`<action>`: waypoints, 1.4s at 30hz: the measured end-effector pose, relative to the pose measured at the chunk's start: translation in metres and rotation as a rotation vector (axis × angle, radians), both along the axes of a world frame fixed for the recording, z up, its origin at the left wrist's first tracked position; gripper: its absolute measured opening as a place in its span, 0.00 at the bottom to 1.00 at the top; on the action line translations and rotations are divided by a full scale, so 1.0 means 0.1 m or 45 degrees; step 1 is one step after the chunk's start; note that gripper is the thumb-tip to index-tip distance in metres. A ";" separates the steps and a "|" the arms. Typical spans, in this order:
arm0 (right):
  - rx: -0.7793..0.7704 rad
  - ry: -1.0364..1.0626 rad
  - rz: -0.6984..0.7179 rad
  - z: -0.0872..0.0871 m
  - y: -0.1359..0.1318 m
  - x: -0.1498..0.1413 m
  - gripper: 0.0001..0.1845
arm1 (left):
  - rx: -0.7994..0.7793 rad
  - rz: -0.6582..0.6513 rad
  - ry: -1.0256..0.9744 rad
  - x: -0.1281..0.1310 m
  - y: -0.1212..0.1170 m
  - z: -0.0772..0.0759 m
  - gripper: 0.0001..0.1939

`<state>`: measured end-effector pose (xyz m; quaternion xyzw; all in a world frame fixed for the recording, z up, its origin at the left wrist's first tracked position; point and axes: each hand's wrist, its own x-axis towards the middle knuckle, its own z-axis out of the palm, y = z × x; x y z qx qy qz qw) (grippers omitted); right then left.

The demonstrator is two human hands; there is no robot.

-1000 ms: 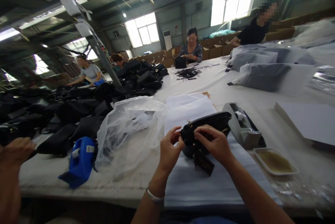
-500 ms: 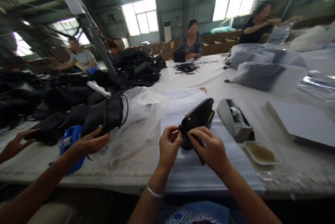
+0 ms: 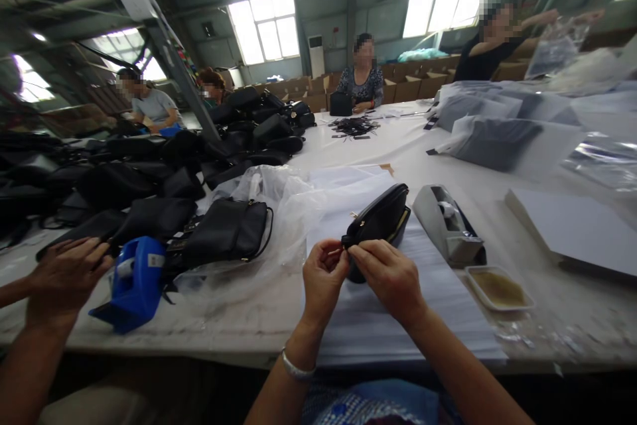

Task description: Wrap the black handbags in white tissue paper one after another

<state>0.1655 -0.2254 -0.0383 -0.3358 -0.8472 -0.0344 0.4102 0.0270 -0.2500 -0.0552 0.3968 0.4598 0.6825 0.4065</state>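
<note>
A small black handbag [image 3: 382, 216] with a gold zip pull stands tilted on white sheets in front of me. At its near left corner, my left hand [image 3: 324, 274] is closed in a pinch on a small black piece that looks like the bag's strap end. My right hand [image 3: 391, 277] pinches at the same spot, fingertips close to the left ones. The fingers hide just what lies between them. The white sheets [image 3: 343, 329] lie under both hands.
A grey tape dispenser [image 3: 448, 229] and a shallow dish of brownish stuff [image 3: 497, 288] stand at right. To the left are a blue tape dispenser [image 3: 134, 286], another black bag [image 3: 226, 233] on clear plastic, and a co-worker's hands [image 3: 70, 272]. Black bags [image 3: 124, 180] pile up behind.
My right hand has shifted slightly left, closer to my left fingertips. At left, the co-worker has let go of a black bag, now lying flat, and moved that hand left.
</note>
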 end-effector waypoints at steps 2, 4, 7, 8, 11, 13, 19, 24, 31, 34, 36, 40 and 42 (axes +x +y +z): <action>-0.001 0.038 -0.012 -0.02 0.01 -0.01 0.14 | 0.025 0.001 0.008 -0.01 -0.01 0.00 0.12; -0.006 0.102 -0.020 -0.04 0.01 -0.02 0.14 | 0.057 0.020 0.040 -0.01 -0.02 0.00 0.11; -0.028 0.182 -0.019 -0.07 0.01 -0.05 0.13 | 0.076 0.133 0.128 -0.02 -0.02 -0.02 0.09; -0.039 0.188 -0.016 -0.08 0.01 -0.06 0.13 | 0.076 0.172 0.161 -0.02 -0.01 -0.02 0.08; -0.073 0.182 -0.001 -0.06 -0.02 -0.06 0.13 | 0.083 0.247 0.259 -0.08 0.00 -0.01 0.08; -0.123 0.178 -0.030 -0.03 -0.08 -0.02 0.15 | 0.087 0.312 0.282 -0.16 -0.01 0.03 0.09; -0.439 0.187 -0.223 0.15 -0.29 0.10 0.19 | 0.122 0.354 0.209 -0.29 -0.17 0.28 0.13; -0.443 0.439 0.039 0.27 -0.22 -0.05 0.13 | 0.161 0.363 0.271 -0.17 -0.31 0.40 0.13; -0.552 0.662 0.302 0.33 -0.09 -0.19 0.07 | 0.178 0.350 0.338 -0.15 -0.37 0.49 0.14; -0.556 0.695 0.296 0.33 -0.10 -0.18 0.07 | 0.184 0.281 0.305 -0.15 -0.35 0.48 0.17; -0.546 0.714 0.282 0.33 -0.10 -0.18 0.06 | 0.156 0.185 0.299 -0.15 -0.31 0.47 0.23; -0.514 0.729 0.279 0.31 -0.11 -0.19 0.07 | 0.087 0.146 0.336 -0.10 -0.26 0.42 0.29; -0.506 0.729 0.267 0.30 -0.11 -0.18 0.07 | 0.090 0.209 0.356 -0.07 -0.26 0.42 0.28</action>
